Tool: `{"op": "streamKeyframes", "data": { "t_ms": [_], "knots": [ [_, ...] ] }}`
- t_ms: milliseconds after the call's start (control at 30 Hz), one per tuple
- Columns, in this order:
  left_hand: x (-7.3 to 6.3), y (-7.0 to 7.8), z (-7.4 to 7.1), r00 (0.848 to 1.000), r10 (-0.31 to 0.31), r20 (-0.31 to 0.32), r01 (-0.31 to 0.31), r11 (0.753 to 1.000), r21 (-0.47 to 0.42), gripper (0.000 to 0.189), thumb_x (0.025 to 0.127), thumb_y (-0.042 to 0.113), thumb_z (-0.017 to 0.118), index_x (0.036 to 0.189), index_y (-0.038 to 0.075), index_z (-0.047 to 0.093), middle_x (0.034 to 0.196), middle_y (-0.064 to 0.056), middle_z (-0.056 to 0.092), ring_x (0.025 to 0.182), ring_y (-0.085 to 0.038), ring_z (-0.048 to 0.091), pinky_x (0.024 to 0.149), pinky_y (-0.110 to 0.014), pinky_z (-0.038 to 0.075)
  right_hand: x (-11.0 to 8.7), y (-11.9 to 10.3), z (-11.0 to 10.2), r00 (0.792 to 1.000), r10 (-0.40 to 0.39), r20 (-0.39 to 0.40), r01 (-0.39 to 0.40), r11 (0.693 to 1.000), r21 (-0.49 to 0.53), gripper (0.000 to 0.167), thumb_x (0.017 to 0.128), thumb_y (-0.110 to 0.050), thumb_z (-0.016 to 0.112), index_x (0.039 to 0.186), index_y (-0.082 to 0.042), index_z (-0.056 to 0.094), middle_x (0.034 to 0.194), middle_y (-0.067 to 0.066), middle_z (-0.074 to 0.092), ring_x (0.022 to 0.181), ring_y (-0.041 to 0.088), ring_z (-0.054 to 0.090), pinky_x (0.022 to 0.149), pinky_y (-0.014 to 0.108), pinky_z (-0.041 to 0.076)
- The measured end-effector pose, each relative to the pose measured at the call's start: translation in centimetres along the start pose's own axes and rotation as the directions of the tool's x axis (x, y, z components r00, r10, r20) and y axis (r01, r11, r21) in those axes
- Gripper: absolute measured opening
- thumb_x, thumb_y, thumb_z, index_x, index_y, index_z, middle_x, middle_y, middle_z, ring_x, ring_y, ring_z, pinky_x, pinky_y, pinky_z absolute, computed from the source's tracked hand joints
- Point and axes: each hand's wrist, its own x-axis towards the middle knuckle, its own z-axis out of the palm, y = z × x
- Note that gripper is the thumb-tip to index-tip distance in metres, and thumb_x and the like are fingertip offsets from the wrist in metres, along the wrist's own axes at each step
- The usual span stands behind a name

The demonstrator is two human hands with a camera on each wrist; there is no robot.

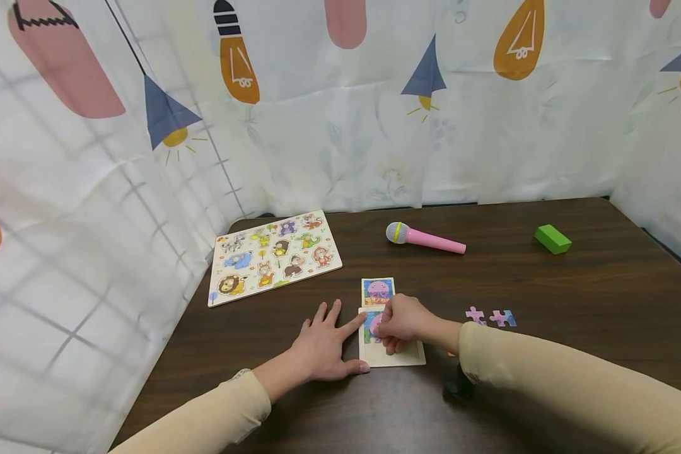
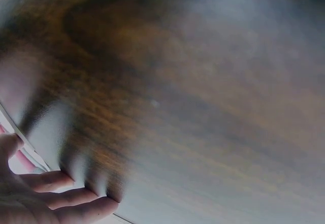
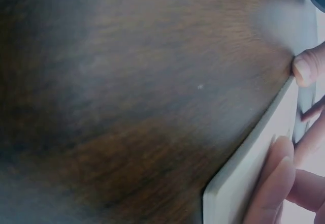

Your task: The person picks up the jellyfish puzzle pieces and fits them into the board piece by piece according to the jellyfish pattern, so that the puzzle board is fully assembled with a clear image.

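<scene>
Your left grip (image 1: 325, 348), fingers spread and holding nothing, touches the puzzle tray (image 1: 381, 357) on the desk (image 1: 601, 290); your right grip (image 1: 404, 321) curls over the tray; whether it pinches a piece cannot be told.

Behind the tray (image 1: 397, 358) lies the card (image 1: 378, 291); left, the board (image 1: 278, 257); right, pieces (image 1: 499, 319); farther back, the microphone (image 1: 436, 241), left of the block (image 1: 553, 239).
</scene>
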Motion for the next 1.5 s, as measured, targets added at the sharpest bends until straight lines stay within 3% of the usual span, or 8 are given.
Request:
{"op": "streamKeyframes", "data": {
  "t_ms": [367,533,633,767,933,1167,1267,1500],
  "knots": [
    [0.0,0.1,-0.1,1.000,0.004,0.003,-0.004,1.000,-0.009,0.089,0.085,0.072,0.066,0.160,0.035,0.036,0.167,-0.023,0.026,0.152,-0.050,0.025,0.111,-0.068,0.036,-0.3,0.7,-1.0,0.997,-0.059,0.050,0.057,0.997,0.042,0.018,0.092,-0.014,0.077,0.083,-0.004,0.065,0.065,0.008,0.072,0.053,0.010,0.068,0.056,0.024,0.057],
    [-0.1,0.2,-0.1,1.000,-0.007,0.009,0.007,1.000,-0.004,0.090,0.084,0.073,0.066,0.159,0.035,0.037,0.166,-0.023,0.027,0.152,-0.049,0.026,0.111,-0.068,0.036,-0.9,1.6,-3.0,0.981,-0.187,0.048,0.184,0.981,0.055,0.015,0.091,-0.011,0.077,0.095,-0.001,0.066,0.075,0.008,0.073,0.066,0.014,0.071,0.067,0.029,0.060],
    [0.0,0.1,-0.1,1.000,-0.011,0.008,0.011,1.000,-0.006,0.090,0.083,0.073,0.067,0.159,0.035,0.037,0.166,-0.023,0.028,0.152,-0.049,0.026,0.111,-0.069,0.036,-1.3,2.5,-4.7,0.962,-0.272,0.024,0.272,0.962,0.005,0.019,0.091,-0.010,0.077,0.103,0.001,0.068,0.084,0.006,0.074,0.076,0.014,0.069,0.073,0.031,0.060],
    [0.0,0.0,0.0,1.000,-0.008,0.011,0.008,1.000,-0.007,0.090,0.084,0.072,0.067,0.159,0.034,0.037,0.166,-0.023,0.027,0.152,-0.050,0.025,0.111,-0.069,0.036,-1.9,4.2,-6.7,0.947,-0.320,-0.021,0.318,0.946,-0.069,0.024,0.091,-0.011,0.077,0.109,0.002,0.069,0.095,0.005,0.073,0.086,0.015,0.068,0.080,0.032,0.060],
    [0.0,0.0,0.0,1.000,-0.002,0.011,0.002,1.000,-0.009,0.090,0.085,0.071,0.066,0.160,0.034,0.035,0.167,-0.022,0.026,0.153,-0.049,0.024,0.112,-0.069,0.035,-2.9,6.6,-8.9,0.943,-0.327,-0.070,0.317,0.940,-0.124,0.027,0.091,-0.013,0.078,0.113,0.001,0.069,0.104,0.009,0.074,0.094,0.019,0.070,0.083,0.035,0.061],
    [0.0,-0.1,0.1,1.000,0.002,0.009,-0.002,1.000,-0.006,0.090,0.085,0.072,0.066,0.160,0.034,0.035,0.167,-0.022,0.025,0.153,-0.049,0.024,0.112,-0.069,0.035,-4.2,9.9,-11.5,0.933,-0.337,-0.128,0.305,0.927,-0.218,0.026,0.092,-0.013,0.076,0.113,0.001,0.069,0.105,0.011,0.074,0.093,0.018,0.069,0.076,0.026,0.056],
    [0.0,0.0,0.1,1.000,0.002,0.007,-0.002,1.000,-0.003,0.090,0.085,0.072,0.066,0.160,0.034,0.035,0.167,-0.022,0.025,0.153,-0.049,0.024,0.112,-0.069,0.036,-4.6,10.9,-12.3,0.938,-0.319,-0.136,0.274,0.922,-0.273,0.027,0.092,-0.015,0.077,0.113,-0.001,0.071,0.104,0.008,0.074,0.092,0.017,0.069,0.073,0.026,0.055],
    [0.1,-0.1,0.1,1.000,0.006,0.010,-0.006,1.000,0.003,0.089,0.086,0.071,0.065,0.161,0.034,0.034,0.167,-0.022,0.025,0.153,-0.050,0.024,0.111,-0.069,0.036,-4.8,12.2,-13.3,0.945,-0.317,-0.079,0.267,0.889,-0.371,0.036,0.089,-0.025,0.080,0.117,-0.003,0.072,0.114,0.010,0.074,0.105,0.028,0.069,0.090,0.050,0.056]
  ]
}}
